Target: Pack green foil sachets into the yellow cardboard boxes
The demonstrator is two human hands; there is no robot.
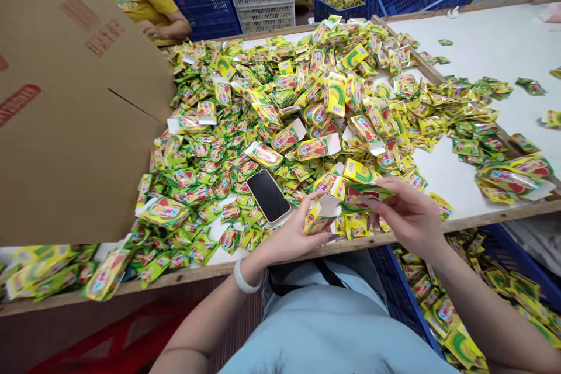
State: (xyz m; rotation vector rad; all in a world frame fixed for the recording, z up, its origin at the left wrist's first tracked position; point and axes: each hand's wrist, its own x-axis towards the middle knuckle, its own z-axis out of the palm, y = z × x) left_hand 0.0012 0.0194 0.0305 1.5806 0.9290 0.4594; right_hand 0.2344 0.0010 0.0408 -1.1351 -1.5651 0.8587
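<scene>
– How's the light?
– Bright and even on the white tabletop, dim underneath; shiny sachets glint, shadows are soft
– And the sharpness?
– Decent mid-frame, smeared lower left; the wide lens stretches the cardboard box, and pixelation covers a patch top left

Yellow box, green-and-red packet

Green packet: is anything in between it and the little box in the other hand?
Nothing visible is in between. The green packet in the right hand is close beside the open end of the little box in the left hand.
</scene>
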